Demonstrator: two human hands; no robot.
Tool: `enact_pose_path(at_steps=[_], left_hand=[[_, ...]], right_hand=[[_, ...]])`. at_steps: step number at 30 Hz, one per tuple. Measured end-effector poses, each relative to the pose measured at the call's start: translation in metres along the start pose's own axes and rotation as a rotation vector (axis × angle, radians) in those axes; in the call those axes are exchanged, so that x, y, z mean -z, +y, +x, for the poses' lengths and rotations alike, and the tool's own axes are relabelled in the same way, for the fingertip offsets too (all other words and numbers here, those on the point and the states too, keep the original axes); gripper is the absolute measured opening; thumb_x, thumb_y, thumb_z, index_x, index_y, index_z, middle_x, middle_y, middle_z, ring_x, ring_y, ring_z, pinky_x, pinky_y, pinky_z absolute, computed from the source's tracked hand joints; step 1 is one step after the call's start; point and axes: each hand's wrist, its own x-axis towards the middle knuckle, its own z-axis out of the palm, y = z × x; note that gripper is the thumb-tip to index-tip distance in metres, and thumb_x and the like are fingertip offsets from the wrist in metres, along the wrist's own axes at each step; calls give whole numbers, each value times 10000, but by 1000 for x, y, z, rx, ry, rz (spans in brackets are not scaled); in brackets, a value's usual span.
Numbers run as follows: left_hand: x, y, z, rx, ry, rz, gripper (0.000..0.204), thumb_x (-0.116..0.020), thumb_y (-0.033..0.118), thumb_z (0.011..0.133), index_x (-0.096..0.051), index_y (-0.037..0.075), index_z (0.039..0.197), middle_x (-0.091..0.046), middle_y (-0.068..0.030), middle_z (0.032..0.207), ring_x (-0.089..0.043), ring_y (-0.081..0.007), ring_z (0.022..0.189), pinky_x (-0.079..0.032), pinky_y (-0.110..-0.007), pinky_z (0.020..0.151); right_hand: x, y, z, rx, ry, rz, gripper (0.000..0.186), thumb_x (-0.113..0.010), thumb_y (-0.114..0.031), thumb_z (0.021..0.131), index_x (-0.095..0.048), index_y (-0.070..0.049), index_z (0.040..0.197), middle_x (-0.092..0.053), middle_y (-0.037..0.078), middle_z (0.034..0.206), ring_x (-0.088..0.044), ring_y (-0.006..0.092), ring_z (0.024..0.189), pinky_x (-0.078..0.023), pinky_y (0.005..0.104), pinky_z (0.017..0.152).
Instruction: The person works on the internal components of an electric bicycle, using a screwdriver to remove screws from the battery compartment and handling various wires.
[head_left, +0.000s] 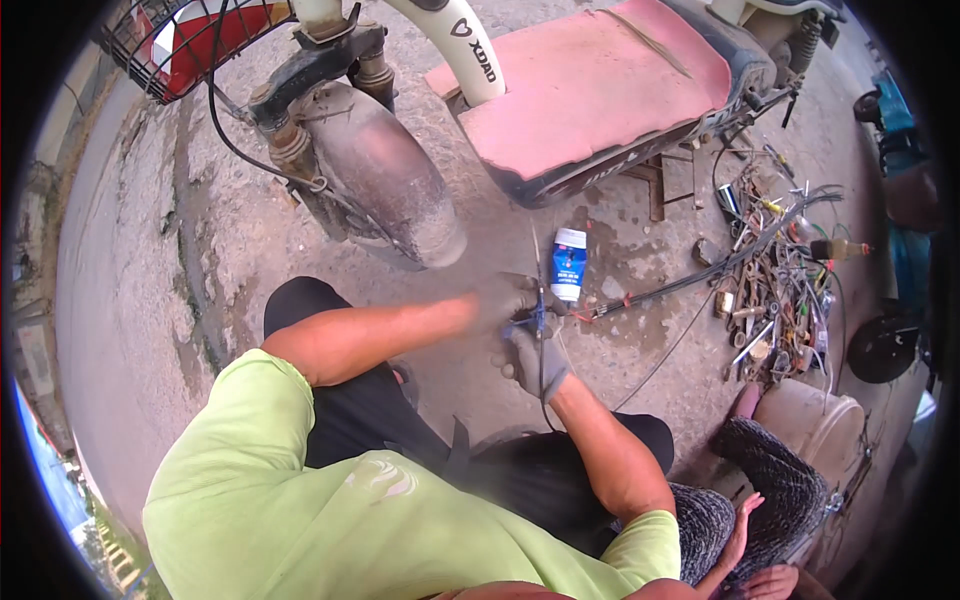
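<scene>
My left hand (503,299), in a dark grey glove and blurred, sits at a slim upright cable (542,262); its fingers are too smeared to read. Just below, my right hand (528,362), in a grey glove, is closed with the cable running across it. Between both hands shows a blue piece (524,325), perhaps a tool's handle, too blurred to name. Past the hands the cable's black lower end hangs toward my knees. A white-capped blue bottle (568,265) stands or lies on the ground close by; I cannot tell which.
Ahead is a scooter with a front wheel (385,175), wire basket (190,50) and pink footboard mat (600,85). At right lie a cable bundle (690,284) and a heap of tools (765,300). A bucket (825,425) stands beside another person's patterned legs (770,470).
</scene>
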Motion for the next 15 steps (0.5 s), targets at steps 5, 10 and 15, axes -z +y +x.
enact_pose_path(at_steps=[5,10,15], left_hand=[[4,-9,8,-104,27,117,294,-543,247,1004,-780,109,1111,-718,-41,1127,-629,-141,966,-490,-305,854],[2,-1,3,11,-27,7,309,-536,257,1012,-761,90,1141,-727,-60,979,-629,-123,769,-466,-272,605],[-4,18,-3,26,20,33,273,-555,219,1020,-754,107,1169,-693,-14,807,-557,-87,531,-348,-251,427]], right_hand=[[0,0,-10,-60,30,-106,288,-562,-358,1021,-614,-91,1115,-707,89,994,-686,183,788,-512,276,627],[21,14,8,150,280,-38,301,-586,-418,991,-601,-162,1149,-710,32,997,-673,147,858,-533,303,734],[28,-5,-1,449,190,67,337,-492,-278,1065,-526,-40,1301,-675,90,1098,-692,211,953,-576,372,792]])
